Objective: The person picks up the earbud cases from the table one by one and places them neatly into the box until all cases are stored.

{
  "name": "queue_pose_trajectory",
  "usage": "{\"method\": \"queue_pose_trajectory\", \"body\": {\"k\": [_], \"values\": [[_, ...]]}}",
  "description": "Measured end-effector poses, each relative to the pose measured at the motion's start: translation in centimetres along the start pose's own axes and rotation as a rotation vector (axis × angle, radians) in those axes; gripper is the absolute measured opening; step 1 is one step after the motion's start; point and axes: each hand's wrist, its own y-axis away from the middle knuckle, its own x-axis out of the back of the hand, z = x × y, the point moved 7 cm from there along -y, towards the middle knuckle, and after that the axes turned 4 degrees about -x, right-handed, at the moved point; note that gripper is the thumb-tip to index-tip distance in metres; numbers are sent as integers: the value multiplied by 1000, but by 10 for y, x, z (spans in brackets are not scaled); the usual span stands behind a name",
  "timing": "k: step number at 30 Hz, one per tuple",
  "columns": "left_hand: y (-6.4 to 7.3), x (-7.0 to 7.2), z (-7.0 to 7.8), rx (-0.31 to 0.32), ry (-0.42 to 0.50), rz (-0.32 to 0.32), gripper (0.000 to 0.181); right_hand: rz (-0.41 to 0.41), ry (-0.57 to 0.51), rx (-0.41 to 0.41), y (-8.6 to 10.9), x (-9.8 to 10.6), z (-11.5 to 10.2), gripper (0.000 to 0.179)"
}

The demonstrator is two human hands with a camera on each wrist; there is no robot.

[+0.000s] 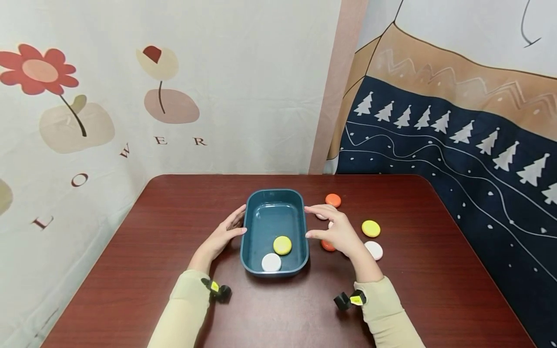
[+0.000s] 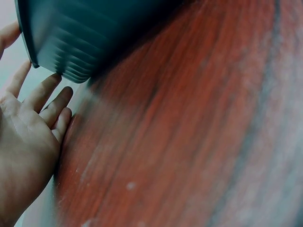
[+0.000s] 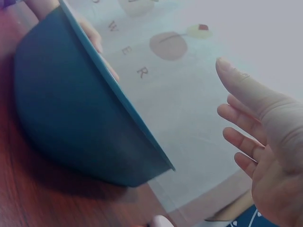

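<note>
A dark teal rectangular container [image 1: 271, 220] stands on the table, holding a yellow disc [image 1: 282, 245] and a white disc [image 1: 271, 262] near its front end. At its left side is my left hand [image 1: 222, 239], thumb and fingertips touching at the rim. The left wrist view shows that hand's [image 2: 33, 127] fingers extended against the ribbed outer wall of the container [image 2: 85, 33]. Along the right side, my right hand [image 1: 337, 232] has thumb and fingers spread apart. In the right wrist view a gap separates this hand [image 3: 270, 127] from the container wall [image 3: 71, 104].
Right of the container lie an orange disc [image 1: 333, 200], a yellow disc [image 1: 371, 228] and a white disc [image 1: 373, 250]. Another orange disc [image 1: 328, 245] is partly covered by my right hand, as are some pale ones. Printed curtains [image 1: 261, 96] hang behind the dark red table [image 1: 174, 208].
</note>
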Motion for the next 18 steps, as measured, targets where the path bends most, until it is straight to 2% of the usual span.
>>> {"method": "queue_pose_trajectory", "body": {"k": [3,7,14,18], "values": [[0,0,0,1,3,0,69,-14,-18,-45,4,7,-7,57],[1,0,1,2,4,1,69,-18,5,-13,7,17,-16,57],[0,0,0,-5,11,1,70,8,-22,-59,4,26,25,60],[0,0,0,-4,9,3,70,5,-18,-76,4,29,34,59]]}}
